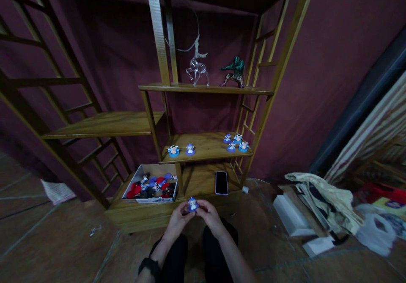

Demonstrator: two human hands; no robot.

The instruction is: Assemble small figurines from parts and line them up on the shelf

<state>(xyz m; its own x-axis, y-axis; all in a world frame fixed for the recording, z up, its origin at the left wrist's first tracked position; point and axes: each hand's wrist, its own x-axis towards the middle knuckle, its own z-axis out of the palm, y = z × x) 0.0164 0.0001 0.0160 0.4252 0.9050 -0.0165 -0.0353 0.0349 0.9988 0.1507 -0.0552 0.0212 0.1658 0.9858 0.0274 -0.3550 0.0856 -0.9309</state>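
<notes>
Between my two hands, in front of the shelf's lower edge, is a small purple-and-white figurine [192, 204] held upright. The fingers of my left hand [180, 217] pinch it from the left, and those of my right hand [207, 215] grip its right side. Beyond them, on the middle shelf, a blue-based figurine [173, 150] stands beside a purple-based figurine [190, 149]. Several more figurines [231, 146] of both kinds are grouped at that shelf's right end. An open cardboard box [173, 196] full of red, black, purple and white figurines sits to the left of my hands.
A phone [221, 183] lies on the bottom shelf [198, 181]. Higher up stand a clear deer ornament [198, 67] and a dark green crouching figure [234, 71]. Slanted wooden posts frame the shelves. White boxes [293, 215], cloth and a plastic bag [377, 232] lie on the floor at right.
</notes>
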